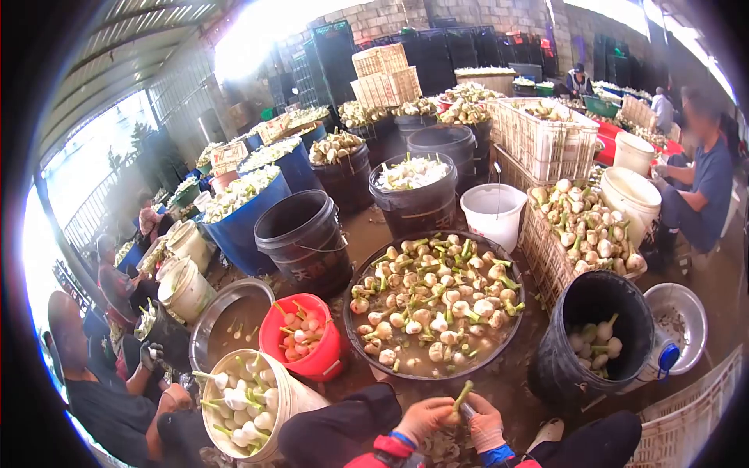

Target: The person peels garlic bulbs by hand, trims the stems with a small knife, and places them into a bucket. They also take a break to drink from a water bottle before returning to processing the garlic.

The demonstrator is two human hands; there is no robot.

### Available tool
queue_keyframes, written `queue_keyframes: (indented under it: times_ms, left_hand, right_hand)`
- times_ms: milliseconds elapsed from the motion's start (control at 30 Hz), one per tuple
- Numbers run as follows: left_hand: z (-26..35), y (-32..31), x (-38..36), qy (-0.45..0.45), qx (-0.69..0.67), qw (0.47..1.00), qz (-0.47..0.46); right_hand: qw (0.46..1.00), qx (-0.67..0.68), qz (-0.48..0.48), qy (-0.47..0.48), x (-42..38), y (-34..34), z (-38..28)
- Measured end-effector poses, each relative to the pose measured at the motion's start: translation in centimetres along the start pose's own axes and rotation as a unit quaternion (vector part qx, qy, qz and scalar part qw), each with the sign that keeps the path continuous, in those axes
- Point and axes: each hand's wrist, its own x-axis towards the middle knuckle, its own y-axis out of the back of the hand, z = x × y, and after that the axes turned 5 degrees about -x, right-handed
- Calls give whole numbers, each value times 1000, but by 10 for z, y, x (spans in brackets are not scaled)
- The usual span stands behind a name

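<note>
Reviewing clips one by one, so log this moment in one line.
left hand: holds garlic | right hand: beside it, grip unclear | ahead: basin of garlic bulbs

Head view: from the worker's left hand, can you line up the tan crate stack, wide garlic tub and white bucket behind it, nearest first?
1. Wide garlic tub: just ahead of the left hand.
2. White bucket: behind the tub's right half.
3. Tan crate stack: far back.

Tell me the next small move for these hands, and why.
Probably draw what looks like a blade in the right hand along the garlic while the left hand steadies it, to take off outer skin: bulbs in the basin look brownish, while those in the cream bucket look whiter.
</note>
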Motion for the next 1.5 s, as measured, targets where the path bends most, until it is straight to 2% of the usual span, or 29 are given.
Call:
queue_keyframes:
  times_ms: [100,133,167,200,267,333,400,433,467,500,533,633,667,800,833,867,933,967,1000,1033,1067,1133,1200,1233,1333,1367,1400,1433,1500]
  left_hand:
    - [-37,4,-5,-121,159,978,-65]
    - [-40,3,-6,-190,238,949,-86]
    - [-45,2,-12,-266,352,897,-25]
    - [-49,1,-17,-267,352,897,-28]
    - [-48,-6,-29,-315,497,803,93]
    - [-40,-17,-42,-310,525,787,93]
    - [-38,-20,-45,-306,553,769,94]
    - [-40,-19,-44,-214,295,931,33]
    - [-41,-16,-43,-96,6,995,-31]
    - [-43,3,-28,-25,-131,977,-167]
    - [-44,5,-41,-19,-339,921,-188]
    - [-39,5,-49,-55,-334,930,-141]
    - [-41,9,-47,-62,-247,960,-118]
    - [-60,15,-40,-105,26,993,-44]
    - [-65,18,-33,-172,137,975,-16]
    - [-70,22,-28,-169,139,976,-18]
    - [-77,26,-23,-253,306,917,-20]
    - [-66,18,-32,-251,307,918,-21]
    - [-53,9,-42,-147,57,985,-74]
    - [-45,3,-49,-31,-198,972,-120]
    - [-50,6,-47,-29,-199,972,-119]
    - [-63,13,-41,6,-440,877,-195]
    - [-66,15,-34,5,-431,887,-164]
    - [-66,13,-31,8,-409,896,-173]
    - [-62,8,-32,4,-302,942,-149]
    - [-60,-2,-35,-85,-133,986,-61]
    - [-59,-9,-40,-166,44,985,30]
    - [-69,1,-31,-351,348,862,108]
    - [-75,8,-24,-353,292,884,95]
  right_hand:
    - [990,-136,-33,-13,-4,6,3]
    - [990,-137,-32,-10,-7,3,-4]
    - [988,-147,-40,-28,-11,-2,-13]
    - [986,-155,-47,-46,-14,-5,-19]
    - [987,-149,-41,-37,-11,-1,3]
    - [967,-255,-19,-15,-11,3,11]
    - [976,-217,-10,-27,-14,6,5]
    - [984,-174,-32,-36,-16,7,-7]
    - [989,-130,-53,-46,-18,8,-16]
    - [987,-113,-92,-61,-19,11,-21]
    - [988,-110,-88,-60,-21,9,-27]
    - [985,10,-152,-85,-24,4,-36]
    - [985,13,-147,-86,-25,4,-36]
    - [976,-143,-151,-58,-22,8,-21]
    - [970,-184,-149,-60,-21,7,-21]
    - [961,-224,-147,-62,-21,7,-21]
    - [969,-194,-138,-60,-21,9,-16]
    - [976,-166,-131,-56,-21,9,-15]
    - [976,-166,-131,-58,-22,9,-16]
    - [980,-140,-131,-53,-23,8,-23]
    - [983,-114,-132,-49,-24,7,-31]
    - [983,-103,-141,-54,-25,5,-43]
    - [985,21,-152,-81,-24,1,-45]
    - [976,11,-197,-96,-22,6,-41]
    - [970,144,-110,-161,-22,3,-16]
    - [973,147,-82,-156,-22,1,-20]
    - [972,147,-86,-161,-23,0,-24]
    - [980,100,-82,-151,-24,0,-27]
    - [988,59,-74,-122,-23,-1,-23]
